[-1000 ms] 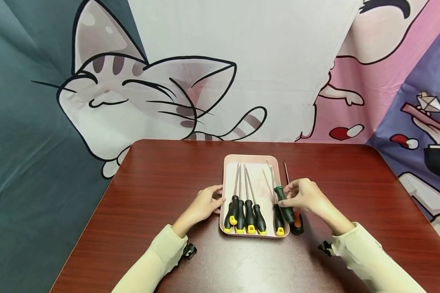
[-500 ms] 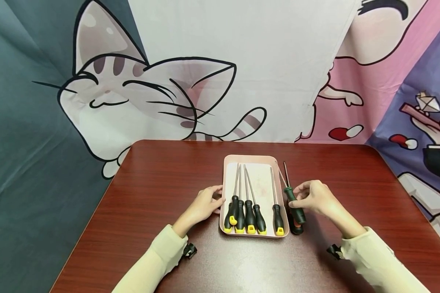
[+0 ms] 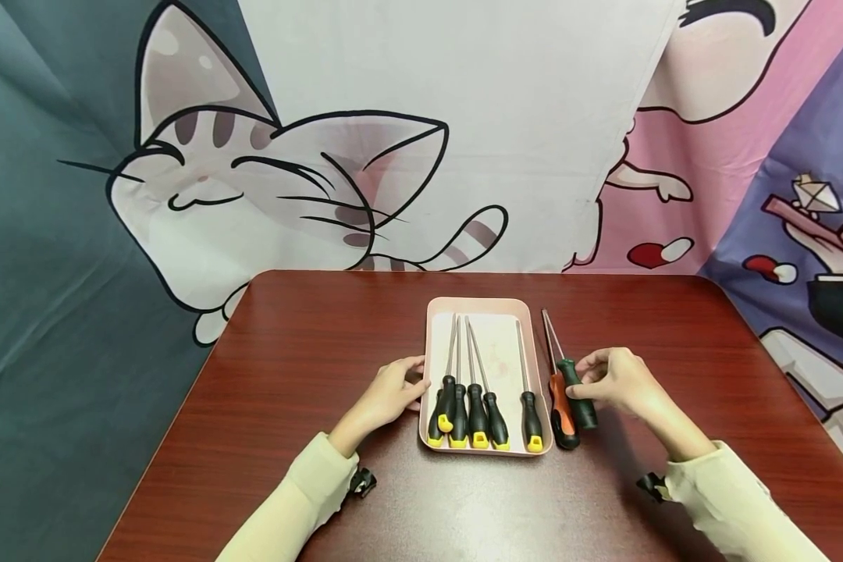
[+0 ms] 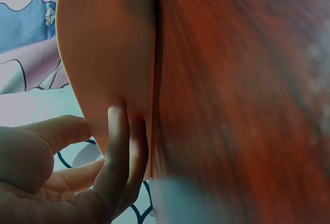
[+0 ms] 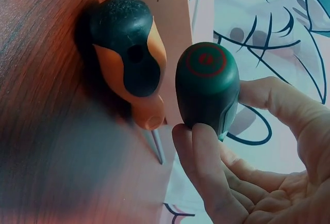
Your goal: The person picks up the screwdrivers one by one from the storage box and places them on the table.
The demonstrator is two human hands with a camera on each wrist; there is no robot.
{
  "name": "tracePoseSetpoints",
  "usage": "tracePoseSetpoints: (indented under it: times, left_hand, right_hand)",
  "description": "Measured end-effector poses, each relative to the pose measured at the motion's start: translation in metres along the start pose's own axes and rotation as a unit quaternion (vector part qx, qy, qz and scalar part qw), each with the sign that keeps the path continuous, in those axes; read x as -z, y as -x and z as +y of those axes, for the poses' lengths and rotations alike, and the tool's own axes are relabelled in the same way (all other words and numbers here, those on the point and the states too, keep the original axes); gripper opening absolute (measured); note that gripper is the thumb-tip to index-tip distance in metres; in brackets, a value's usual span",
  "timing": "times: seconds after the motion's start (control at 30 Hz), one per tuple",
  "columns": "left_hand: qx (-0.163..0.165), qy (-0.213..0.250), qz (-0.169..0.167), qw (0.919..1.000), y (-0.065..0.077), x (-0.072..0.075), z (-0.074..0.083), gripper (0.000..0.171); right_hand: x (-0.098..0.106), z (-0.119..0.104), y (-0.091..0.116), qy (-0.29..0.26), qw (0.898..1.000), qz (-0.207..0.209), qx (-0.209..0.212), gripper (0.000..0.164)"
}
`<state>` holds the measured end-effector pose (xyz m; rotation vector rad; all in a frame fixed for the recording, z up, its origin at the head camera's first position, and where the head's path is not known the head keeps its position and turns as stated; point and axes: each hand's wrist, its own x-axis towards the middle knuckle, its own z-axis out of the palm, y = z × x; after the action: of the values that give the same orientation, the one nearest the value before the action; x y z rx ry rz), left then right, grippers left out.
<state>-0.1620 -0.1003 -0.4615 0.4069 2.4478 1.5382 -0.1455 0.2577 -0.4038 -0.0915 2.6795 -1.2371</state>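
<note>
My right hand (image 3: 621, 378) pinches a green-handled screwdriver (image 3: 578, 394), thumb on one side of the handle and fingers on the other. In the right wrist view its dark green handle end (image 5: 207, 72) with a red ring faces the camera. Close beside it on the table lies an orange and black screwdriver (image 5: 129, 48), its shaft pointing away. My left hand (image 3: 391, 388) holds the left side of a pale pink tray (image 3: 542, 425). In the left wrist view, two fingers (image 4: 118, 136) lie against the tray's outer wall (image 4: 108, 43), with the thumb at the rim.
Several black screwdrivers (image 3: 476, 417) with yellow ends lie grouped in the tray's left part. Another black and yellow screwdriver (image 3: 531, 421) lies along its right side. Brown wooden table (image 3: 323, 320) surrounds the tray, and a printed cloth (image 3: 548, 156) hangs behind it.
My right hand has carried the green screwdriver rightward, from over the tray's right edge to the far side of the orange and black screwdriver. My left hand stays at the tray.
</note>
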Motion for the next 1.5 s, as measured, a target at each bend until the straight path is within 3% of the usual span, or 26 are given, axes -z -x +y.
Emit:
tracePoseSetpoints:
  times: [0.23,0.53,1.1,1.5]
  left_hand:
    - [-0.001,0.002,-0.002,1.0,0.0,-0.001,-0.001,0.047]
    - [0.0,0.007,-0.001,1.0,0.0,-0.001,-0.001,0.047]
    - [0.001,0.003,-0.002,1.0,0.0,-0.001,-0.002,0.047]
    - [0.001,0.008,-0.002,1.0,-0.002,0.0,-0.003,0.046]
  right_hand:
    - [0.004,0.005,0.001,-0.014,1.0,0.01,-0.005,0.04]
    - [0.008,0.015,0.003,0.018,1.0,0.013,-0.003,0.04]
    - [0.015,0.029,0.005,0.03,0.999,0.017,-0.014,0.043]
    - [0.013,0.037,0.003,0.016,0.999,0.018,-0.026,0.043]
